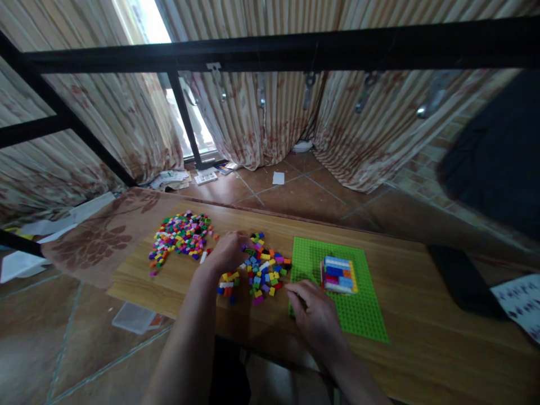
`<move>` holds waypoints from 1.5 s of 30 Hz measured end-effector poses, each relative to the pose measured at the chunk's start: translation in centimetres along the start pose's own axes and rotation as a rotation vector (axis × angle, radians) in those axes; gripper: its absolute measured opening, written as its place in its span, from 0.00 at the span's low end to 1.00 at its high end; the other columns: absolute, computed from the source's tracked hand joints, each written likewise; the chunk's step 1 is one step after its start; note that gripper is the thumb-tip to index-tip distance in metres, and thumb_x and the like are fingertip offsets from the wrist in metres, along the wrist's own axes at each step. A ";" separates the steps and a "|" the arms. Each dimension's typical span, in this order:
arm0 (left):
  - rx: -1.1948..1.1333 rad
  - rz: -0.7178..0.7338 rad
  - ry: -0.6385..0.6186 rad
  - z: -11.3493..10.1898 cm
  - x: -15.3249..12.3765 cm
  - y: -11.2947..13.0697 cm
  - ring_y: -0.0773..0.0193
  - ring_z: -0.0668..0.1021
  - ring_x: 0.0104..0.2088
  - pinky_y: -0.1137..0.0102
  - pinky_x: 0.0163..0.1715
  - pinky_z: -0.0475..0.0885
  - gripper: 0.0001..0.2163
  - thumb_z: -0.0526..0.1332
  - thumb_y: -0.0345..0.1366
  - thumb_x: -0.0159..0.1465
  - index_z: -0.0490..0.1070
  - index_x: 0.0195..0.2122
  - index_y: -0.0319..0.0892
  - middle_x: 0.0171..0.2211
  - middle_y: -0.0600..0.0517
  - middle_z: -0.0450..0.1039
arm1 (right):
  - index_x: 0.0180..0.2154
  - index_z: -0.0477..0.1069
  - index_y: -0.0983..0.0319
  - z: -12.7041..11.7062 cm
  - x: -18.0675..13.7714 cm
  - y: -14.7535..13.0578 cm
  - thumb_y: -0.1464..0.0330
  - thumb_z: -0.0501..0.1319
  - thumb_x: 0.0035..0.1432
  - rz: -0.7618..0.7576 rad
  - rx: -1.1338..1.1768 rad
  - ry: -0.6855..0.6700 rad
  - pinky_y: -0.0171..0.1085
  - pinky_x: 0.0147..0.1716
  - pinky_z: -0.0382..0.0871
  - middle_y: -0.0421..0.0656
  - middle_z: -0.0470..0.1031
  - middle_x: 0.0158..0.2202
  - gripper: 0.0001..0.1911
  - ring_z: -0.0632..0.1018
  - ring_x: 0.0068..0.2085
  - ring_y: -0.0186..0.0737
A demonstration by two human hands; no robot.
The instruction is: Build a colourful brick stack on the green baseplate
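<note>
The right hand (314, 312) is nearest, low over the left edge of the green baseplate (358, 318), its fingers half curled and pointing at the loose bricks (264, 270). I cannot tell whether its fingertips meet or pinch anything. On the plate, just beyond this hand, sits a low stack (338, 275) with blue, white and red on top and yellow along its right side. The loose bricks lie on the table (422, 343) between the hands, left of the plate. The left hand (230, 251) is a little farther off, palm down, its fingers bent into the far left part of those bricks; its fingertips are hidden, so its grip cannot be told. Left of it lies a bigger pile (181, 235). Beyond the table hang striped curtains (270, 118).
</note>
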State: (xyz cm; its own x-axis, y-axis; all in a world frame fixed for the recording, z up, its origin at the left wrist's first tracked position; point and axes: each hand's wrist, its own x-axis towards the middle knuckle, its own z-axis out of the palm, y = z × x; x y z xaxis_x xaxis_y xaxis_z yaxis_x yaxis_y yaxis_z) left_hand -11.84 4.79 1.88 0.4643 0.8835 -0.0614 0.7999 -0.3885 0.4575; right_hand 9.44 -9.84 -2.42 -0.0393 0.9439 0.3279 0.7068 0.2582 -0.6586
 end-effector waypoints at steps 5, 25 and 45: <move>-0.005 0.021 0.038 -0.4 0.0 0.0 0.54 0.77 0.44 0.64 0.47 0.70 0.08 0.62 0.31 0.56 0.78 0.36 0.40 0.42 0.44 0.77 | 0.36 0.76 0.59 -0.4 0.2 -0.1 0.71 0.54 0.65 -0.005 0.001 0.024 0.37 0.38 0.69 0.42 0.77 0.33 0.12 0.76 0.36 0.39; -1.100 0.015 -0.306 5.1 -0.4 11.7 0.70 0.73 0.25 0.73 0.30 0.70 0.16 0.62 0.49 0.61 0.71 0.37 0.38 0.25 0.54 0.71 | 0.49 0.72 0.58 -6.2 0.8 0.2 0.68 0.60 0.62 0.014 0.042 0.346 0.46 0.50 0.71 0.48 0.74 0.48 0.14 0.74 0.50 0.44; -0.964 0.005 -0.148 8.1 1.0 12.5 0.69 0.71 0.24 0.74 0.24 0.63 0.11 0.61 0.41 0.60 0.70 0.39 0.39 0.24 0.56 0.70 | 0.42 0.80 0.54 -7.9 0.2 5.3 0.64 0.65 0.59 0.018 -0.202 0.222 0.52 0.51 0.69 0.47 0.70 0.54 0.09 0.69 0.53 0.52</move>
State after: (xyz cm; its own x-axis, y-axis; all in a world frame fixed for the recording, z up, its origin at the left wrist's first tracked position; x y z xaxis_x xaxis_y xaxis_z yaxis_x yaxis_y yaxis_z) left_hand 1.71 -1.30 0.41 0.5627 0.8149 -0.1387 0.1746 0.0468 0.9835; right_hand 18.78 -9.89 -0.48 0.1143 0.8738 0.4726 0.8328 0.1751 -0.5251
